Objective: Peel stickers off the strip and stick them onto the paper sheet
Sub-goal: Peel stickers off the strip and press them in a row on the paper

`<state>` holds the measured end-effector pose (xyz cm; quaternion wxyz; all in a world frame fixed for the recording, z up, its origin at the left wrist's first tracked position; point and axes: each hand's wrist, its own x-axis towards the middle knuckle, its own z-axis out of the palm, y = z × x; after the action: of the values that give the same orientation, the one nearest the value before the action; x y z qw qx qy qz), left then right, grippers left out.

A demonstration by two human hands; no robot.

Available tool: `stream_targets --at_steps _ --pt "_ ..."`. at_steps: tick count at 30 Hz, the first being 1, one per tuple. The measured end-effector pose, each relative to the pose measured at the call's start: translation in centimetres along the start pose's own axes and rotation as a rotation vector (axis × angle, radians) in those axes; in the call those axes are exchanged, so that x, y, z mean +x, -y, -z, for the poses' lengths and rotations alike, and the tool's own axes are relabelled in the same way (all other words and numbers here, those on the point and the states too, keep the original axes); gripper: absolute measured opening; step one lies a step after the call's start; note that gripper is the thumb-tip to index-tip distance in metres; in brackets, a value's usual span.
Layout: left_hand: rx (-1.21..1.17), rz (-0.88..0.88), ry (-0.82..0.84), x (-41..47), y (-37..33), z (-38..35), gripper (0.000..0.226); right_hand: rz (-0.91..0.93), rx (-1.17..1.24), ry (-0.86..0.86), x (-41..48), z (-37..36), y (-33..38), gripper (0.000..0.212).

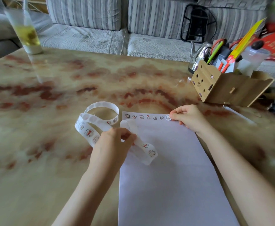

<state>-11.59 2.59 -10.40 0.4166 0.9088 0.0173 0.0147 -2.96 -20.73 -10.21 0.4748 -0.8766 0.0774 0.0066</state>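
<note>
The right hand [189, 118] pinches a round sticker [168, 117] at the far corner of the paper sheet [174, 176], at 1 o'clock. The sticker row [143, 117] runs 9 to 3. The left hand [115, 144] pinches the sticker strip [87, 132] at 10 o'clock.

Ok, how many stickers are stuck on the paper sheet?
7, in one row along the paper sheet's far edge: six stickers run from the left corner rightward; the seventh sticker is at the right end, at the right hand's fingertips. The hand might hide more.
</note>
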Motion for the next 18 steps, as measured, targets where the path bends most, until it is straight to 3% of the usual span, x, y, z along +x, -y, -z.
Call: stream_targets --at_steps 18 --pt "0.001 -0.004 0.006 0.02 0.08 0.02 0.019 0.043 -0.051 -0.057 0.26 -0.73 -0.12 0.006"
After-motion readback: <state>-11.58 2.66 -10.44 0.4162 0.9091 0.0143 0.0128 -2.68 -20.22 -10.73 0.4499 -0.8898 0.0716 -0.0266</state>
